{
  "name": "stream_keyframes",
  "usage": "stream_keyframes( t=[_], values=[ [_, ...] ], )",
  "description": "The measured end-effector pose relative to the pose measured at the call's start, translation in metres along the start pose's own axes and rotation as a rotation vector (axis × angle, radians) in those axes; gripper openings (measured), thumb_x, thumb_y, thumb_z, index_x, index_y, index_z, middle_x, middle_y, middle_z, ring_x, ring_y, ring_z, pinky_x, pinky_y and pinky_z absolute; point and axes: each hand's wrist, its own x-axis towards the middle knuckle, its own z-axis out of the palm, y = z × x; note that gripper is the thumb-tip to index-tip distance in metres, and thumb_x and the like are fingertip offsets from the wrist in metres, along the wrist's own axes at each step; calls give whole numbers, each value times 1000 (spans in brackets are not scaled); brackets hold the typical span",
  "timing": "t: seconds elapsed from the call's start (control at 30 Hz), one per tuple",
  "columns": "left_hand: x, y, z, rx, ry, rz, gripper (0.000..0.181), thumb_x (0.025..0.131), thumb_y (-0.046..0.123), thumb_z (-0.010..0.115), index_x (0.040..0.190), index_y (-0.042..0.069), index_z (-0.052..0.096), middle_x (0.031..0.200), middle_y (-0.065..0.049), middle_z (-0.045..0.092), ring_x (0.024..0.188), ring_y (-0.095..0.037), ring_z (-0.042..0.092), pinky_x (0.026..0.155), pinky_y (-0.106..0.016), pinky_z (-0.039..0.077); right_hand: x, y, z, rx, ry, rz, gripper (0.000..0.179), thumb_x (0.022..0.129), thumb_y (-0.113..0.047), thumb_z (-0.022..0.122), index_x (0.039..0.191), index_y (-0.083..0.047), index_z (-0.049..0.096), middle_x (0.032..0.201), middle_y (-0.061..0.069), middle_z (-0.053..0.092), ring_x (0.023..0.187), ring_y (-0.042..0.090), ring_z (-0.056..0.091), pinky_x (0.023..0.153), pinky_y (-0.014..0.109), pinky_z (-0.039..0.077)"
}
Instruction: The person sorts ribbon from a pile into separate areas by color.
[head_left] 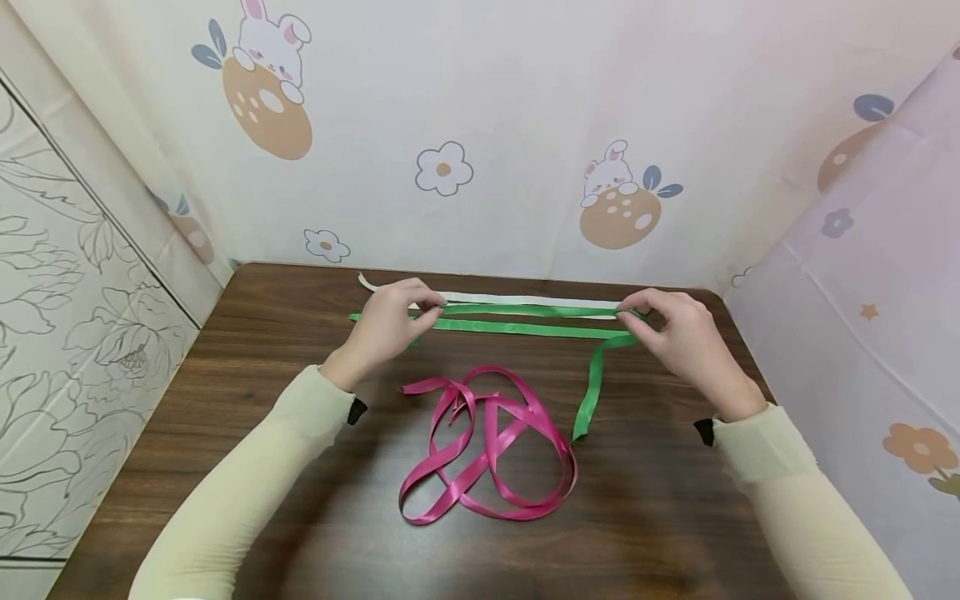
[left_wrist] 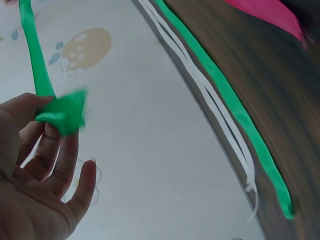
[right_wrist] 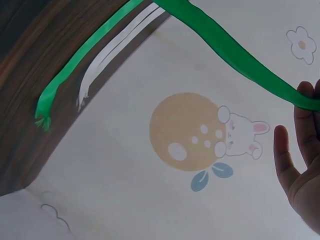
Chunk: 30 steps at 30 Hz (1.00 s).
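Observation:
A green ribbon (head_left: 532,311) stretches between both hands above the back of the table. My left hand (head_left: 386,321) pinches it near one end; a short folded tip sticks out past the fingertips in the left wrist view. At the other side my right hand (head_left: 678,337) pinches the same strip between thumb and fingers, and its long tail (head_left: 591,392) hangs down toward the tabletop. Beneath lies another green ribbon (left_wrist: 235,107), laid out straight. Behind that, white ribbon (left_wrist: 200,80) runs in two parallel strips along the back edge.
A magenta ribbon (head_left: 491,429) lies in loose, overlapping loops at the middle of the dark wooden table (head_left: 300,517). A pale curtain (head_left: 510,100) printed with rabbits and flowers hangs directly behind the table, with more fabric at both sides.

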Motion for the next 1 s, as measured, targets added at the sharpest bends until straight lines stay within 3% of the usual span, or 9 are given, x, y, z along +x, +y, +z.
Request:
stream_keyframes(
  t=[0.3, 0.53, 0.57, 0.73, 0.8, 1.0],
  values=[
    [-9, -17, -9, -39, 68, -22, 11, 92, 9, 77, 103, 7, 81, 96, -5, 76, 87, -18, 70, 83, -37, 57, 0, 14, 2, -22, -11, 33, 13, 92, -9, 77, 105, -13, 76, 97, 5, 78, 84, 20, 64, 74, 20, 42],
    [-14, -24, -18, -41, 86, -44, 16, 93, 8, 76, 108, 6, 79, 104, -7, 76, 89, -22, 68, 85, -41, 58, 3, 19, 5, -27, -61, 68, 16, 89, -13, 81, 104, -16, 77, 99, 1, 79, 79, 8, 59, 70, 18, 42],
    [-15, -26, -20, -34, 87, -48, 16, 93, 7, 76, 109, 6, 79, 105, -8, 76, 89, -22, 68, 91, -42, 57, 3, 20, 5, -23, -74, 68, 17, 88, -14, 82, 104, -17, 78, 99, 1, 79, 80, 7, 59, 71, 18, 43],
    [-21, -39, -28, 7, 100, -69, 15, 94, 6, 73, 108, 4, 78, 104, -9, 75, 89, -24, 68, 90, -45, 57, 3, 25, 6, -6, -116, 20, 16, 88, -14, 81, 103, -19, 78, 99, -2, 78, 90, 9, 64, 76, 18, 47],
    [-24, -47, -31, 27, 111, -77, 15, 94, 5, 73, 108, 4, 79, 102, -9, 74, 88, -24, 69, 82, -43, 58, 3, 28, 7, -3, -120, -12, 15, 89, -13, 80, 102, -19, 78, 98, -2, 77, 91, 9, 65, 78, 20, 48],
    [-32, -67, -40, 83, 144, -99, 15, 94, 3, 73, 107, 3, 79, 100, -10, 75, 86, -24, 69, 77, -38, 55, 2, 36, 8, -2, -148, -28, 13, 89, -12, 80, 100, -18, 79, 94, -5, 75, 88, -2, 59, 78, 20, 47]
  ],
)
